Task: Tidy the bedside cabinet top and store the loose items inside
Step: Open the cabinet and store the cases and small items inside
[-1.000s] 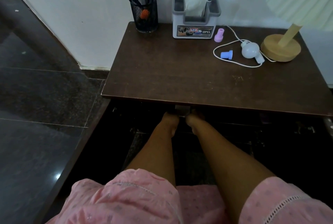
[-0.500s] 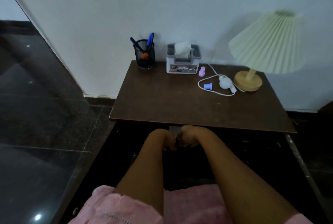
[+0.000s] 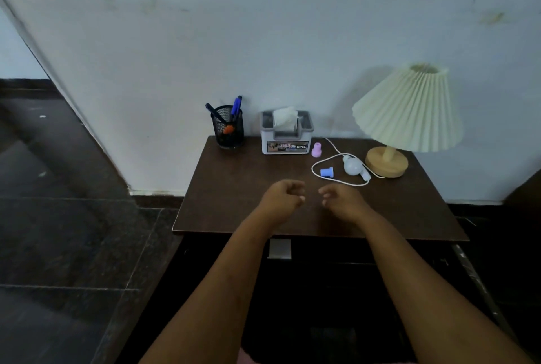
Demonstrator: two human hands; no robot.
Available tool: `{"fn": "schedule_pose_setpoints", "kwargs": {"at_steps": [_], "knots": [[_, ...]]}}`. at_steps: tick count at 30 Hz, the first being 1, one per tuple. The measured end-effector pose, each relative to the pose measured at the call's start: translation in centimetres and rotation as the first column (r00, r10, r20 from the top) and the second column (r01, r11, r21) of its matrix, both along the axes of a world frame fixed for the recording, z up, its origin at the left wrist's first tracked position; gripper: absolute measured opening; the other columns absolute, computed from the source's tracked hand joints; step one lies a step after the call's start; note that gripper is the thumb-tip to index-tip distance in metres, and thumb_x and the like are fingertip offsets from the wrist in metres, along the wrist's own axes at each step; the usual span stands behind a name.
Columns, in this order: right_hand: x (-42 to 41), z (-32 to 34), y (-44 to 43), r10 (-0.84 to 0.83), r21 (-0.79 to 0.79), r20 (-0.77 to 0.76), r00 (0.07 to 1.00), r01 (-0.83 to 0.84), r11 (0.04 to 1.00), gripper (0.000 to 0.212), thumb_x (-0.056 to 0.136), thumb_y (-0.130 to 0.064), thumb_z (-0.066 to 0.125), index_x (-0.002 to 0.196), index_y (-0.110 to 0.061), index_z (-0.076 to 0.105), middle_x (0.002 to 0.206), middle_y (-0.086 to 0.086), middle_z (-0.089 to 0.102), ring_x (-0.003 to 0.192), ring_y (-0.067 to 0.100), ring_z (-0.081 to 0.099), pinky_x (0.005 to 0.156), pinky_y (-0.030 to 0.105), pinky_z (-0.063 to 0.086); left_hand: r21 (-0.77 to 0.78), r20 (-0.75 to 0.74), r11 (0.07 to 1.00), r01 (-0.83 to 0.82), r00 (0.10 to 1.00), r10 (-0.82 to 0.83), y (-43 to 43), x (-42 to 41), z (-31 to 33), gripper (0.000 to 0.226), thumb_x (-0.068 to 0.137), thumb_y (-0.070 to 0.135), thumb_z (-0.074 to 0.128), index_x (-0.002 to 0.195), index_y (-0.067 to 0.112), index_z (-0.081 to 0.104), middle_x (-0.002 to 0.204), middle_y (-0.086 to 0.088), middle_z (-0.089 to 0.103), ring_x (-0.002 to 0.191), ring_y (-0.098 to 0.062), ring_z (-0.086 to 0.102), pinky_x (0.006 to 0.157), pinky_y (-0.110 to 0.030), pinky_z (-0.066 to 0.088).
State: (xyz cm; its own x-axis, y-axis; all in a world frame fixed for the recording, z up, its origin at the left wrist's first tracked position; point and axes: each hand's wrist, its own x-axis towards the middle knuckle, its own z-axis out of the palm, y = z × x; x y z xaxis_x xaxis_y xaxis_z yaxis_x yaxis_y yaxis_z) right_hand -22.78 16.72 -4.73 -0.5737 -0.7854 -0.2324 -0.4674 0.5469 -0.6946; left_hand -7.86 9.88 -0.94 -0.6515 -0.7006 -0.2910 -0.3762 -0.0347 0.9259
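Both hands hang empty over the front of the dark brown wooden counter [image 3: 234, 202]: the left hand [image 3: 282, 198] and the right hand [image 3: 342, 201] each show a loose, half-curled grip with the fingers apart, holding nothing.

Judging by how things lie, the tidying looks largely done, with a few small items possibly left. Beyond the right hand's grip, toward the wall, lie a small blue plastic cap [image 3: 326, 172], a small pink plastic cap [image 3: 316, 149], and a white round switch [image 3: 352, 166] on its looping white cord [image 3: 314, 171]. Just past that stands the round wooden lamp base [image 3: 386, 162] under a cream pleated shade [image 3: 409, 108]. Beyond the left hand's grip, against the wall, stand a black mesh pen cup [image 3: 229, 130] with blue pens and a grey plastic tissue box [image 3: 287, 135], both upright.

Below the hands, at the counter's front edge, a pale metal handle [image 3: 279, 248] shows; the cabinet front is too dark to tell whether it is open.

The counter top is otherwise bare and matte. A pale, faintly stained wall [image 3: 263, 41] rises behind; dark polished stone floor [image 3: 58, 231] spreads away from the left hand's side.
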Motion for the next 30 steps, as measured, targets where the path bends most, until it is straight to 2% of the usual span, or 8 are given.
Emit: {"fn": "schedule_pose_setpoints", "kwargs": {"at_steps": [3,8,11,15,23,26,28,30], "knots": [[-1.3,-0.7,-1.2,-0.045,-0.028,-0.163,0.986,0.041,0.999,0.040,0.085,-0.004,0.055,0.125,-0.009,0.059,0.130,0.014,0.056,0.120,0.027,0.054,0.103,0.032,0.041,0.044,-0.011,0.998,-0.046,0.999,0.047,0.0,-1.4,-1.3,0.039,0.089,-0.005,0.051,0.128,0.001,0.054,0.126,-0.017,0.060,0.096,-0.013,0.053,0.076,-0.020,0.043],[-1.6,-2.3,-3.4,-0.086,-0.112,-0.318,0.944,0.052,0.992,0.050,0.086,-0.005,0.048,0.134,-0.017,0.046,0.138,0.005,0.041,0.123,0.030,0.047,0.101,0.043,0.042,0.261,-0.062,0.956,-0.136,0.986,0.157,-0.4,-3.2,-2.5,0.034,0.092,-0.006,0.045,0.125,-0.001,0.053,0.085,0.001,0.058,0.065,-0.009,0.050,0.056,-0.018,0.046],[-2.1,-3.3,-4.3,-0.053,-0.029,-0.422,0.905,0.045,0.999,0.055,0.090,-0.010,0.044,0.142,-0.025,0.034,0.147,0.000,0.031,0.124,0.033,0.042,0.097,0.045,0.043,0.318,-0.029,0.937,-0.141,0.987,0.158,-0.9,-3.4,-3.5,0.030,0.094,0.002,0.046,0.122,0.008,0.054,0.084,0.006,0.057,0.066,-0.008,0.051,0.055,-0.019,0.045],[-2.6,-4.4,-5.1,-0.110,-0.032,-0.499,0.859,0.109,0.994,0.039,0.091,-0.008,0.043,0.128,-0.020,0.050,0.137,0.005,0.042,0.119,0.034,0.042,0.091,0.042,0.043,0.381,-0.016,0.901,-0.209,0.973,0.232,-1.8,-3.3,-4.0,0.023,0.094,0.008,0.048,0.114,0.016,0.057,0.089,0.004,0.058,0.071,-0.010,0.053,0.066,-0.023,0.044],[-1.9,-2.5,-6.3,-0.289,-0.291,-0.316,0.904,0.198,0.936,0.020,0.089,-0.011,0.054,0.108,-0.016,0.059,0.111,0.009,0.062,0.102,0.030,0.057,0.084,0.038,0.045,0.433,-0.073,0.860,-0.270,0.941,0.332,-2.0,-3.2,-3.8,0.028,0.094,0.007,0.049,0.122,0.014,0.054,0.085,0.005,0.057,0.070,-0.010,0.053,0.064,-0.023,0.046],[-0.5,-1.1,-6.6,-0.122,-0.373,-0.046,0.991,0.096,0.923,0.022,0.082,-0.015,0.067,0.104,-0.017,0.062,0.105,0.005,0.067,0.096,0.021,0.062,0.076,0.019,0.044,0.359,-0.186,0.885,-0.298,0.906,0.380,-2.3,-2.8,-3.2,0.038,0.092,0.011,0.056,0.129,0.021,0.050,0.095,-0.001,0.060,0.078,-0.014,0.058,0.072,-0.029,0.052],[0.8,-0.6,-6.5,0.026,-0.373,-0.011,1.000,-0.029,0.927,0.024,0.078,-0.016,0.072,0.098,-0.020,0.059,0.097,0.001,0.068,0.088,0.015,0.063,0.064,0.006,0.040,0.278,-0.221,0.903,-0.328,0.893,0.393,-2.6,-2.4,-3.0,0.046,0.088,0.016,0.063,0.131,0.025,0.049,0.111,-0.006,0.064,0.098,-0.021,0.064,0.091,-0.039,0.053],[1.9,-0.3,-6.5,0.090,-0.365,-0.022,0.996,-0.092,0.927,0.027,0.077,-0.017,0.072,0.096,-0.024,0.054,0.093,0.000,0.069,0.084,0.014,0.064,0.066,0.012,0.046,0.236,-0.235,0.901,-0.364,0.878,0.417,-2.8,-2.0,-3.0,0.041,0.085,0.014,0.067,0.124,0.024,0.056,0.116,-0.008,0.065,0.108,-0.023,0.063,0.098,-0.043,0.050]]}}
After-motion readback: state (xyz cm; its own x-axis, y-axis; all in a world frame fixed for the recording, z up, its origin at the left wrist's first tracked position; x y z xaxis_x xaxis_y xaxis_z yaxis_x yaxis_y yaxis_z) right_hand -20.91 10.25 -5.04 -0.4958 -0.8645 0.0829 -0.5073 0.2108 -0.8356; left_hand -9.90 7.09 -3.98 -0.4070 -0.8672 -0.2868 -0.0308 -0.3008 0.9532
